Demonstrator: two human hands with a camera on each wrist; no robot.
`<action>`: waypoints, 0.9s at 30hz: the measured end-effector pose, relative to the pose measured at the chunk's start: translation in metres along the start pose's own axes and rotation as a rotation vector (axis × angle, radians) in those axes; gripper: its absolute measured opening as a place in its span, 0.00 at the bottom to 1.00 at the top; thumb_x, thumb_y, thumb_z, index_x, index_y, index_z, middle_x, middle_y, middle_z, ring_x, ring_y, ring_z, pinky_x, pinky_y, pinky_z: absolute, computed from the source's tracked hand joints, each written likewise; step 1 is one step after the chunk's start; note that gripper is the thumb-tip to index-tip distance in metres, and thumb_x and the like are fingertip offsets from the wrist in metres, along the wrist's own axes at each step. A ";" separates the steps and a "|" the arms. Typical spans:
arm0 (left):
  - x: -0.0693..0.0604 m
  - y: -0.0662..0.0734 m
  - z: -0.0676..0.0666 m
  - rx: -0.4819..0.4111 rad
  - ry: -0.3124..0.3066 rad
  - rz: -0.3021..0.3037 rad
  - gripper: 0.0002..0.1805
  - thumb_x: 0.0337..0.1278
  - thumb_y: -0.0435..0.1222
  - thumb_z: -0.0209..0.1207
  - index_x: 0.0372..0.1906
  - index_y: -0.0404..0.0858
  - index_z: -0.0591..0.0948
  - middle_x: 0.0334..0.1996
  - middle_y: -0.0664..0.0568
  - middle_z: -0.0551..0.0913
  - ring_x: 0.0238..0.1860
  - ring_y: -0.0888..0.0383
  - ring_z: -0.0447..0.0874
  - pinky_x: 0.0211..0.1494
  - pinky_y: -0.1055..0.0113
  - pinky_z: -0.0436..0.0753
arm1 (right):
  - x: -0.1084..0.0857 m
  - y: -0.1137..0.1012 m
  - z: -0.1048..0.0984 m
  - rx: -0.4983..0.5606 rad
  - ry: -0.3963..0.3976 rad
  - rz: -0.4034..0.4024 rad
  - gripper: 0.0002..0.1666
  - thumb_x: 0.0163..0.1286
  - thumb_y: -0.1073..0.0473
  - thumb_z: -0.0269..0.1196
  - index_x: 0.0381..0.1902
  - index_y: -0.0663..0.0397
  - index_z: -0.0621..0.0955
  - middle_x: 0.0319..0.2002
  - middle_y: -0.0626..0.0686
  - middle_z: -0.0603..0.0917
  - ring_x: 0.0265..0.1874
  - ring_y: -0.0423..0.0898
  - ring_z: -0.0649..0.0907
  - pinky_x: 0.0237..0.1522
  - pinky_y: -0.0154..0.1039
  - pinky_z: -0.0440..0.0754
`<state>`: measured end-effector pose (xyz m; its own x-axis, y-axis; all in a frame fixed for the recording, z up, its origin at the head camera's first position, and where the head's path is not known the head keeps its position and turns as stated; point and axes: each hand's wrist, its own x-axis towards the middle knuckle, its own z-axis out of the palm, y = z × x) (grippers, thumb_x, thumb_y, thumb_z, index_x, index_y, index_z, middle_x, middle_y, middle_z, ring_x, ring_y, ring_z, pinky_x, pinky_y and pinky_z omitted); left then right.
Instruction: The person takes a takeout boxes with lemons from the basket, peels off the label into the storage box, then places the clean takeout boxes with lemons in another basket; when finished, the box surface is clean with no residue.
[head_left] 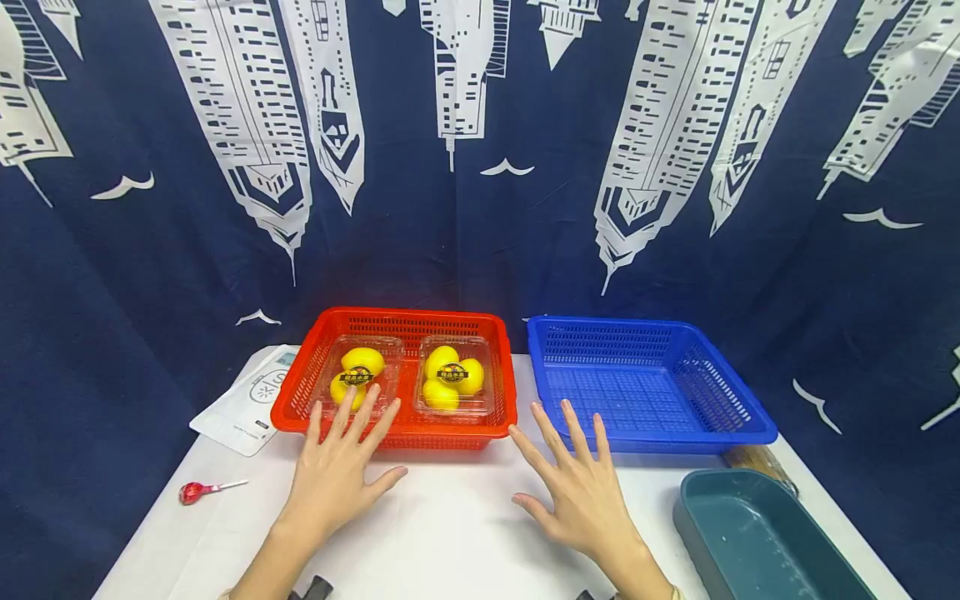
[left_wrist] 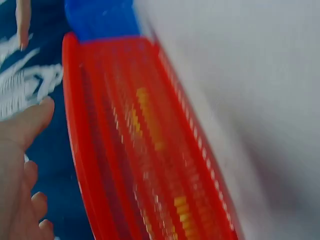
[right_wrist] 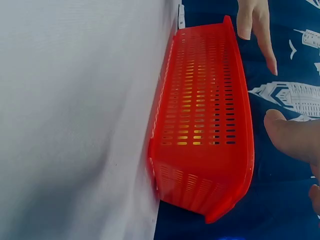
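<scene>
My left hand (head_left: pixel 337 471) hovers with fingers spread before the red basket (head_left: pixel 390 431), its fingertips overlapping the basket's front in the head view. Two clear plastic boxes of lemons stand in that basket: the left box (head_left: pixel 393 354) is partly covered by my fingers, while the right box (head_left: pixel 486 387) shows several yellow lemons (head_left: pixel 471 377) under a dark label. My right hand (head_left: pixel 577 483) is also spread, holding nothing, in front of the gap between the red basket and the blue basket (head_left: pixel 652 442). In the right wrist view the thumb (right_wrist: pixel 290 137) sits apart from the red basket (right_wrist: pixel 200 165).
A red-wrapped lollipop (head_left: pixel 193 492) lies at the table's left. Partly behind the red basket is a white printed packet (head_left: pixel 251 408). The dark green tray (head_left: pixel 750 533) stands at the right front, with a brownish item (head_left: pixel 753 458) partly hidden behind it.
</scene>
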<state>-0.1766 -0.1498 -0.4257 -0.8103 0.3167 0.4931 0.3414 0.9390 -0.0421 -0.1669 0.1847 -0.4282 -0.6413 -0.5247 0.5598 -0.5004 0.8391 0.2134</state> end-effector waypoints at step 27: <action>0.007 -0.118 -0.007 -0.494 -0.203 -0.409 0.51 0.58 0.61 0.56 0.77 0.40 0.51 0.75 0.34 0.56 0.71 0.30 0.57 0.65 0.27 0.61 | 0.001 -0.001 0.002 0.001 0.014 -0.008 0.43 0.64 0.25 0.46 0.74 0.32 0.63 0.77 0.53 0.57 0.75 0.63 0.55 0.67 0.73 0.51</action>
<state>-0.2198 -0.2596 -0.4111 -0.9776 0.0126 0.2100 0.1267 0.8323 0.5397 -0.1680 0.1829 -0.4299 -0.6293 -0.5292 0.5692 -0.5060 0.8349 0.2167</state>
